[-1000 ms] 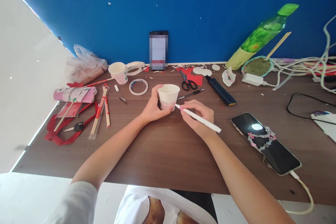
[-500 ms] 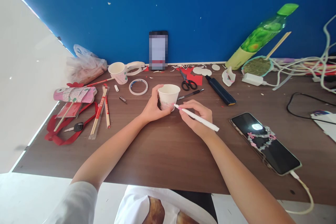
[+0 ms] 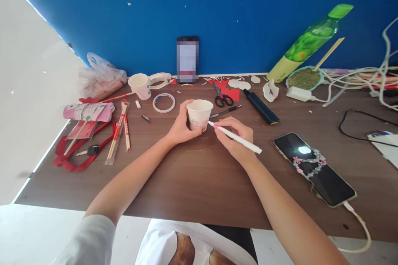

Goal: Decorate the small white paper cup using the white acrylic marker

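In the middle of the head view, a white paper cup stands upright with faint pink marks low on its side. My left hand is wrapped round the cup's left side and lower front. A white marker pen sits in my right hand, pinched between thumb and fingers. Its tip points left, close to the cup's right side; whether it touches the wall I cannot tell. Behind my right hand lies a black pen. Scissors with dark handles rest beyond it.
A second cup with a paper handle and a roll of tape are at the back left. Chopsticks and a key lie left. On the right are a navy case, a charging phone and a leaning green bottle.
My right hand has shifted slightly to the right with the marker pen, and its tip has drawn back a little from the cup. My left hand and the cup stay nearly still.
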Available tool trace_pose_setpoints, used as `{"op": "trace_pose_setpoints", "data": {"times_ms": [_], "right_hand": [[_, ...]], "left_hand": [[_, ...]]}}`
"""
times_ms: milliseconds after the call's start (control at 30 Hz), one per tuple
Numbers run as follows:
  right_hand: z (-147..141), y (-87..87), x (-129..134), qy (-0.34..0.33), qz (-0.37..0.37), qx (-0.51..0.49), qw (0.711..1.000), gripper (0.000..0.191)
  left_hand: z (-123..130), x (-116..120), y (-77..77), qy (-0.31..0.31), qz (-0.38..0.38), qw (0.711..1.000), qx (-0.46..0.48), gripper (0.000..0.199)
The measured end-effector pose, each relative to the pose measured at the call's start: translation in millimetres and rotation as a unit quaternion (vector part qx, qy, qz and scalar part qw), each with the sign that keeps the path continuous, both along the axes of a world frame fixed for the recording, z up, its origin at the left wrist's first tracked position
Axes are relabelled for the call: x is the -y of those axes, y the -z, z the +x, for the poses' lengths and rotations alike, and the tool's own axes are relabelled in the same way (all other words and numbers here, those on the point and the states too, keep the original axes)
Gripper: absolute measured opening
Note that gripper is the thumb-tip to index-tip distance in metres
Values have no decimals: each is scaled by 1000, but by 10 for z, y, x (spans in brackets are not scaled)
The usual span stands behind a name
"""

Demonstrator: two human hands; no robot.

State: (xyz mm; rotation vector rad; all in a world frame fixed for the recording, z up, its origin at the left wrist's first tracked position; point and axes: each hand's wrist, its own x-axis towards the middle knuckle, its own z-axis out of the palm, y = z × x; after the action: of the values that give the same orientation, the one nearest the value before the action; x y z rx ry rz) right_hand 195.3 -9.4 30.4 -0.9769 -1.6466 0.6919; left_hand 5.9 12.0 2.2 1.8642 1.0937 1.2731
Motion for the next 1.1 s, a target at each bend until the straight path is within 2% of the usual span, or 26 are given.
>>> {"op": "trace_pose_setpoints", "data": {"times_ms": [600, 1100], "right_hand": [[20, 47, -25, -1, -24, 1, 1000, 7], [13, 42, -20, -6, 0, 14, 1000, 4]], "left_hand": [[-15, -10, 26, -2, 0, 999, -32, 82], [-6, -4, 11, -17, -3, 1000, -17, 83]]}}
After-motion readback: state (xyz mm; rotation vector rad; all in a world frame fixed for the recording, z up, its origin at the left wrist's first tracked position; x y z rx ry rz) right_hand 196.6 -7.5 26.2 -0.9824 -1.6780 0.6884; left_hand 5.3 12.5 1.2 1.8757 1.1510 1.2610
